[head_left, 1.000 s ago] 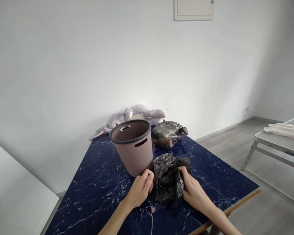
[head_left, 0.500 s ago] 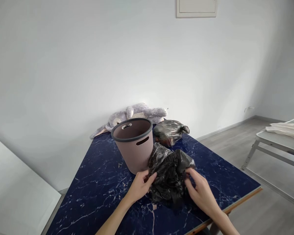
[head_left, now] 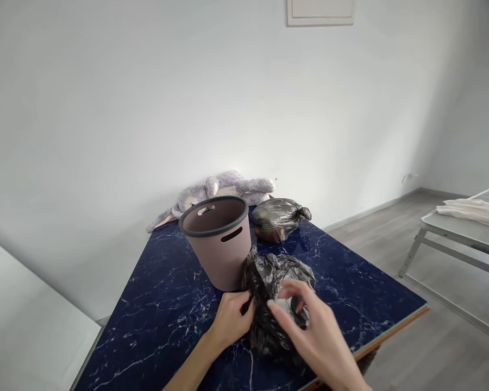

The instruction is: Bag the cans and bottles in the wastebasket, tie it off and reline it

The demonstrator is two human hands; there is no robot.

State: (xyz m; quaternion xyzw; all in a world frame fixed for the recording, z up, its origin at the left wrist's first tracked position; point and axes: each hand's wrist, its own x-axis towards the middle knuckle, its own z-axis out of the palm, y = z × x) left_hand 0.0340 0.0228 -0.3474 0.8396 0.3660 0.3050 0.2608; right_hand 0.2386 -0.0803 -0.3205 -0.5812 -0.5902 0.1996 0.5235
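A crumpled black plastic bag (head_left: 264,320) lies loosely bunched on the blue table, just in front of the trash can. My left hand (head_left: 232,317) pinches its left edge between thumb and fingers. Over the bag's right part hovers my right hand (head_left: 305,320), thumb and fingers curved apart with nothing between them. The pinkish-brown trash can (head_left: 224,260) stands upright with a dark grey rim and slotted handles; no liner shows inside it. Behind the loose bag rests a knotted, filled black bag (head_left: 279,220).
A grey plush toy (head_left: 228,184) lies along the wall behind the trash can. The table (head_left: 163,304) has a blue marbled top with a wooden edge at right. To the right stands a folding table (head_left: 456,231) bearing pale cloth. A white panel (head_left: 28,320) is at lower left.
My right hand has let go of the bag's right edge and moved left above it. The bag has sunk and spread a little, while my left hand keeps hold. The view has shifted slightly.
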